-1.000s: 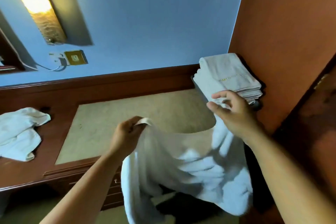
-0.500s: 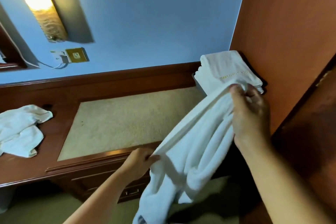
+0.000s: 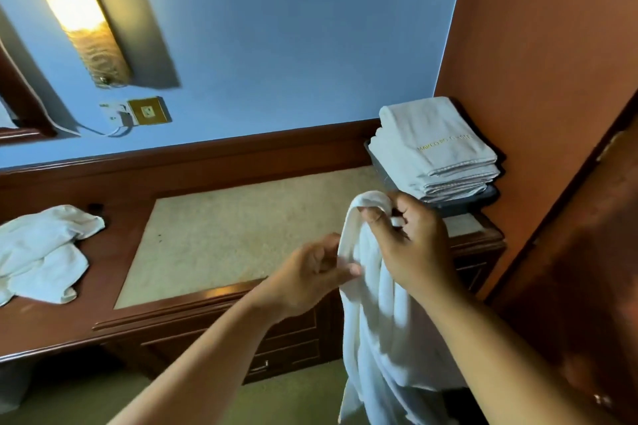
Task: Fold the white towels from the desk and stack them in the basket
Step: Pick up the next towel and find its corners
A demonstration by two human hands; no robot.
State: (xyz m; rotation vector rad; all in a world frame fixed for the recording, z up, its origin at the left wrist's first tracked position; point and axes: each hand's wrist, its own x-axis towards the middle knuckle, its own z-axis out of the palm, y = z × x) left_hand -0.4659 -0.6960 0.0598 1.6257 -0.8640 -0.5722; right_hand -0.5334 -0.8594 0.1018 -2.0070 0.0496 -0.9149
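Just behind the right hand (image 3: 414, 245), folded stack (image 3: 438, 145) in the basket (image 3: 483, 198), that hand gripping the hanging towel (image 3: 379, 338) up top, left hand (image 3: 310, 272) pinching its edge

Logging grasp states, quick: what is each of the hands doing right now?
Left hand: pinches the edge of the hanging white towel.
Right hand: grips the same towel's bunched top.
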